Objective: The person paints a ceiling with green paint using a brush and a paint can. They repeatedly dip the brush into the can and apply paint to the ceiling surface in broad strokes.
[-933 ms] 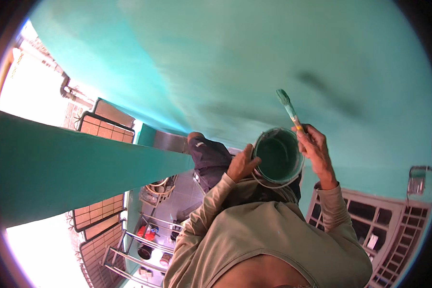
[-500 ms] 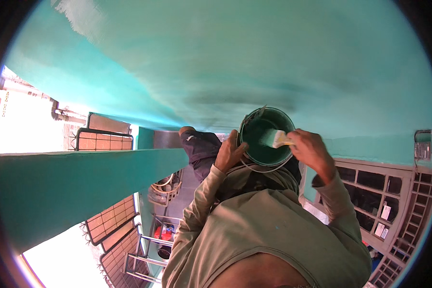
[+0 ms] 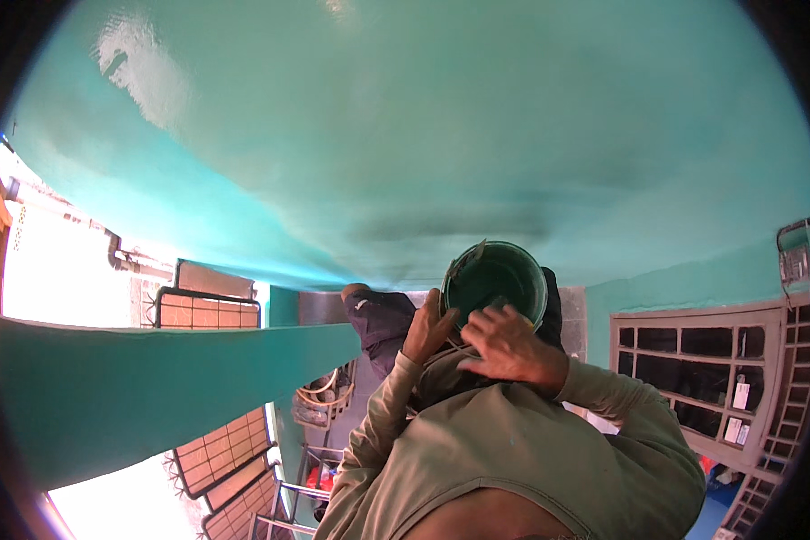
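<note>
A dark green paint bucket (image 3: 524,273) is held up in front of my body, close to the wall, its open mouth facing up. My left hand (image 3: 428,328) grips the left side of its rim, thumb toward the inside. Over the near edge of the bucket, my right hand (image 3: 506,346) is closed with curled fingers, holding the paintbrush, whose handle is covered by the fingers. Its bristle end cannot be made out clearly against the dark inside of the bucket.
A turquoise wall (image 3: 477,117) rises ahead, with a whitish patch (image 3: 144,76) at upper left. On the left runs a green ledge (image 3: 171,387), with a metal ladder (image 3: 306,490) below it. A paned window (image 3: 693,369) is at the right.
My right hand has moved left and nearer to my body with the paintbrush, turning so that the brush is now mostly hidden. The bucket appears slightly lower in view.
</note>
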### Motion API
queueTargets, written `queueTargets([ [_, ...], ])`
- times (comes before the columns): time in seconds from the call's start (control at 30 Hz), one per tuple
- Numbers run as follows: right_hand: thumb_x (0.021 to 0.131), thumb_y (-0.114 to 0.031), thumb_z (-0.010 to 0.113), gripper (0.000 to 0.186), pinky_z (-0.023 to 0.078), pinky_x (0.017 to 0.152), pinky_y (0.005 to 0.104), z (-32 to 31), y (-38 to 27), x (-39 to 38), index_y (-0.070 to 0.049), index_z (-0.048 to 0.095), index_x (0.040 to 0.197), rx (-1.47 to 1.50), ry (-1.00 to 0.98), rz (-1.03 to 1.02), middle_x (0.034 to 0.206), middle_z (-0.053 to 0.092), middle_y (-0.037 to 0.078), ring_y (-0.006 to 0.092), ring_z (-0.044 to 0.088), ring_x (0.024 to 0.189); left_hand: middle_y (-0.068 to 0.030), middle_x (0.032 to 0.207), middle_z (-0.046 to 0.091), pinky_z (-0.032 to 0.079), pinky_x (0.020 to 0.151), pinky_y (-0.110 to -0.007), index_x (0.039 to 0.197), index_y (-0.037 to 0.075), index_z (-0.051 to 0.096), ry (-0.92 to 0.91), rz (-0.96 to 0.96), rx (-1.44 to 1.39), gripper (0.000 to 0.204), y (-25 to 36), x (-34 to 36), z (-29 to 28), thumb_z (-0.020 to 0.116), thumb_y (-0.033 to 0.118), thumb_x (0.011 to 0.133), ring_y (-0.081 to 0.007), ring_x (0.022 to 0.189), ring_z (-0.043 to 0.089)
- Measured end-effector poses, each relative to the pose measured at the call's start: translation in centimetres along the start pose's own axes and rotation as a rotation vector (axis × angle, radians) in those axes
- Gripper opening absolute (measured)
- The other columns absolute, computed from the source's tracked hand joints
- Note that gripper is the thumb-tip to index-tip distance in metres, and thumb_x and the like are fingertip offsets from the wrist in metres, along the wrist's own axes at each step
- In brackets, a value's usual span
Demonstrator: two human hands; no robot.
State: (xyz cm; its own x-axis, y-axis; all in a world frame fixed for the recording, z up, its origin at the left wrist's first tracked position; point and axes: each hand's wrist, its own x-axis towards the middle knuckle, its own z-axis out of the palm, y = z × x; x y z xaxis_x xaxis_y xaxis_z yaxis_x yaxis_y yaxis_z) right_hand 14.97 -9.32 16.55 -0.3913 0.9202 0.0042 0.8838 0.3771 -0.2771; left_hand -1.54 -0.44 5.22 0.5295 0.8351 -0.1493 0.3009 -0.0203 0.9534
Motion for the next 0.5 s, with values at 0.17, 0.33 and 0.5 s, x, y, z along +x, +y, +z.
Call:
queueTargets([
  [0.17,0.080,-0.024,0.068,0.024,0.039,0.075,0.0389,5.2,-0.7,-0.3,-0.013,0.065,0.102,-0.206,0.127,-0.032,0.100,0.056,0.004,0.0214,0.057,0.093,-0.0250,0.080,0.055,0.047,0.065,-0.045,0.099,-0.002,0.047,-0.043,0.175,0.042,0.033,-1.6,0.6,-0.3,0.067,0.022,0.088,-0.0360,0.069,0.055],
  [0.33,0.080,-0.018,0.065,0.026,0.042,0.073,0.0393,4.6,-0.9,0.0,-0.013,0.066,0.106,-0.145,0.192,0.015,0.098,0.058,0.005,0.0209,0.060,0.089,-0.0255,0.082,0.058,0.048,0.067,-0.045,0.104,-0.001,0.049,-0.036,0.142,-0.137,0.036,-1.2,1.0,0.0,0.068,0.023,0.087,-0.0358,0.070,0.057],
  [0.5,0.087,-0.020,0.068,0.015,0.050,0.066,0.0392,2.0,-0.2,0.4,-0.008,0.068,0.096,0.227,0.105,0.068,0.084,0.059,0.007,0.0243,0.065,0.078,-0.0254,0.083,0.059,0.048,0.072,-0.046,0.106,-0.001,0.049,-0.066,0.051,-0.066,0.035,-2.0,0.8,-0.1,0.066,0.023,0.087,-0.0367,0.077,0.061],
])
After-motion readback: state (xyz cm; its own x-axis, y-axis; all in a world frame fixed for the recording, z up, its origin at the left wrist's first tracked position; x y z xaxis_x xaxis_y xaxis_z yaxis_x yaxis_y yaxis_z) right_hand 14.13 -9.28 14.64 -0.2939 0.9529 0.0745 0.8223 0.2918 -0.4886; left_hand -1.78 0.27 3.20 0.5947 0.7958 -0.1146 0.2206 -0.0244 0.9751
